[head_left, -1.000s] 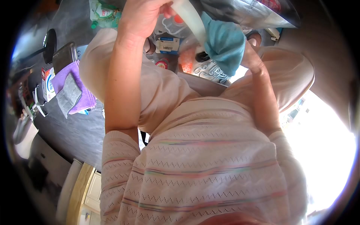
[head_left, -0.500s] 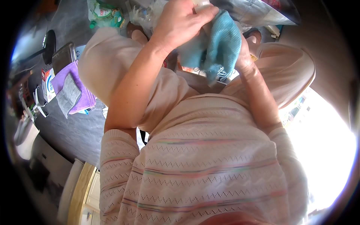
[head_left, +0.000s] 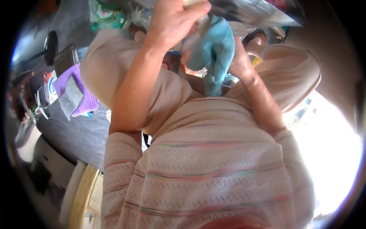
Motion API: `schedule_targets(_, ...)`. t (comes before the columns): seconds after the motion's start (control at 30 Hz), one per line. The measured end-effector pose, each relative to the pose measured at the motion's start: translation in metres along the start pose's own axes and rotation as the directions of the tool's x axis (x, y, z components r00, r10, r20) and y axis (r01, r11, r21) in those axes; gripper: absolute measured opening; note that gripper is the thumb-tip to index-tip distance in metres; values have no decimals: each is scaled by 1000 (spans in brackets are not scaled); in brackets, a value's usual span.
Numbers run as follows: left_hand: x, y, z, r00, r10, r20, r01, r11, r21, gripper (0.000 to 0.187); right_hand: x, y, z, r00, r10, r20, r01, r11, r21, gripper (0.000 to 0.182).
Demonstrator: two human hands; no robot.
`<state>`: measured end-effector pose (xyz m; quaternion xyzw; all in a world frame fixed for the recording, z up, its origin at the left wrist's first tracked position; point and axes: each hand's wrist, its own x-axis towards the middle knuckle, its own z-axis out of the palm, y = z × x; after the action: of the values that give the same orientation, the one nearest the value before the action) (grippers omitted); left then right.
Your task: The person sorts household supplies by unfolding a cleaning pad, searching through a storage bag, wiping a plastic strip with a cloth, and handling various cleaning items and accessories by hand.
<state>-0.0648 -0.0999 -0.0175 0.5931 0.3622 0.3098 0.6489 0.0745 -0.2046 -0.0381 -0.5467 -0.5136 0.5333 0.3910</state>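
Note:
Beyond my lap, my right hand [head_left: 241, 61] is closed on a teal textured cloth [head_left: 219, 45], which hangs down in folds and hides most of the fingers. My left hand [head_left: 169, 24] is raised at the top edge, its fingers wrapped round a pale whitish object [head_left: 192, 3]. Most of that object lies outside the view, and I cannot tell what it is. The cloth's left part overlaps something clear below my left hand. Under the cloth, between my knees, a container with small items partly shows.
At the left, purple and grey cloths [head_left: 87, 95] lie on the dark grey floor beside a white-and-red box [head_left: 49, 86]. A green-and-white pouch [head_left: 105, 15] lies at the upper left. A shiny silvery surface [head_left: 263, 13] spans the upper right. My bent knees flank the hands.
My left hand has moved up and left with the pale object. My right hand has shifted slightly left and down, and the teal cloth now hangs lower.

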Motion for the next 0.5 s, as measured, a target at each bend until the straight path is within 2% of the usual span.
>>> schedule_targets(0.03, 1, -1, 0, 998, 52, -25, -51, 998, 27, 13, -1, 0, 0, 1000, 7, 10, -8, 999, 47, 20)
schedule_targets(0.1, 1, 8, -5, 999, -34, -29, 35, 999, 18, 12, -3, -1, 1, 999, 26, 32, -30, 990, 140, 19)
schedule_targets(0.2, 4, 10, -9, 992, -75, -106, 73, 997, -27, 12, -9, 1, 2, 998, 27, 64, -28, 999, 15, 18)
schedule_targets(0.3, 7, 8, -12, 984, -96, -152, 81, 992, -102, 11, -13, 6, 3, 995, 2, 101, -16, 991, 136, 19)
schedule_targets(0.47, 9, 8, -16, 979, -117, -165, 86, 979, -185, 10, -14, 9, 0, 990, 8, 138, -32, 985, 171, 18)
schedule_targets(0.5, 8, 9, -17, 980, -110, -168, 84, 984, -155, 10, -15, 10, 0, 990, 0, 141, -26, 983, 184, 18)
